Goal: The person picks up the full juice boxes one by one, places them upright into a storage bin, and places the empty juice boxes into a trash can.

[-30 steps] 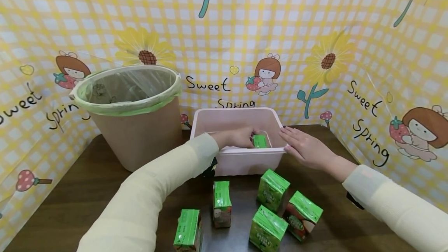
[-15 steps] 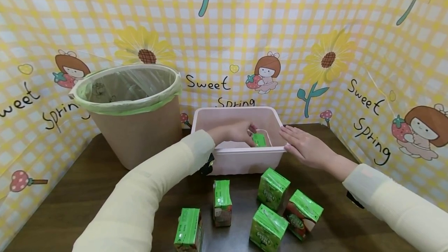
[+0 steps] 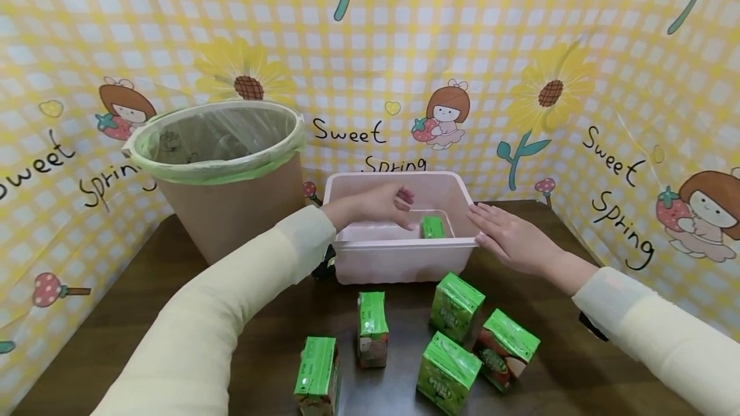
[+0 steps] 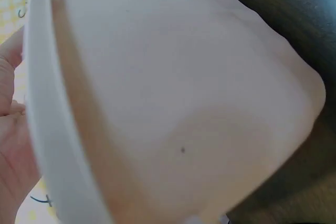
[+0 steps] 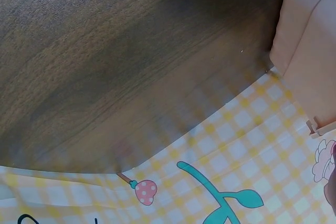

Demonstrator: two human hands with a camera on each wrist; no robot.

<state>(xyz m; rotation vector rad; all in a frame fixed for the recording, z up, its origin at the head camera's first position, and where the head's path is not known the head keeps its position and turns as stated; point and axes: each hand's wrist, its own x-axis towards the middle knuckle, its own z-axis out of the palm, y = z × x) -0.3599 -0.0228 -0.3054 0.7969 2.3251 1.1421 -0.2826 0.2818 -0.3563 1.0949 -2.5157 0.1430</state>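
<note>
I see the left hand (image 3: pixel 383 204) over the tub (image 3: pixel 399 268), fingers loosely parted, holding nothing. Green carton (image 3: pixel 432 228) inside, just right of those fingers and lower. Probably light, firm, crushable if squeezed; I'd pinch its opposite sides. Right hand (image 3: pixel 514 241) straight-fingered against tub rim, gripping nothing.

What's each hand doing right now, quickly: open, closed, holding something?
Left hand: open, holding nothing, over the tub.
Right hand: open, laid flat against the tub's side at the rim.
</note>
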